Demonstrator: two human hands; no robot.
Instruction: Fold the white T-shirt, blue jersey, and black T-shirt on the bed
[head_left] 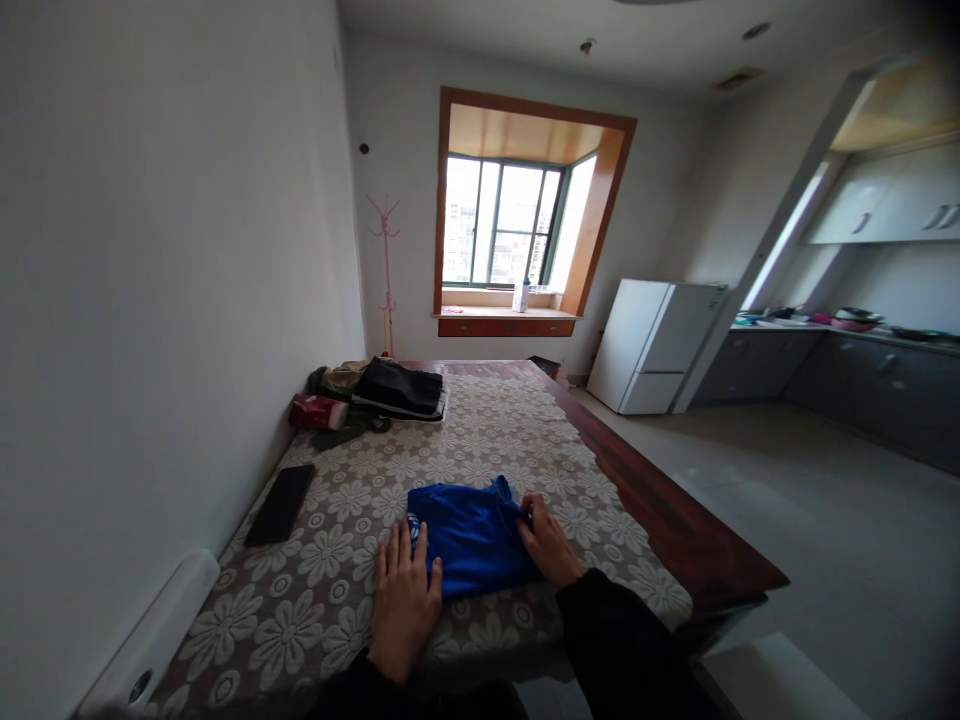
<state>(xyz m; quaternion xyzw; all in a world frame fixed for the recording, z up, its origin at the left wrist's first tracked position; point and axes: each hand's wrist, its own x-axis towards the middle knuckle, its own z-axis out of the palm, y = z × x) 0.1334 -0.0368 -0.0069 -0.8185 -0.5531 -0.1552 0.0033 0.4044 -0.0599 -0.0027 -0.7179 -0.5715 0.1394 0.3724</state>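
Observation:
A folded blue shirt (480,540) lies on the flower-patterned tablecloth (330,555) near the front of the table. My left hand (406,598) rests flat at the shirt's left edge, fingers stretched out and pointing away from me, partly over a pale printed mark. At the right edge my right hand (549,540) has its thumb and fingers closed on the cloth, beside a raised, bunched fold. The right fingertips are partly hidden by the fabric.
A black phone (280,505) lies to the left. Dark folded clothes (397,387) and a red packet (318,411) sit at the far left by the wall. The table's bare wooden edge (675,520) runs along the right. A white fridge (652,345) stands beyond.

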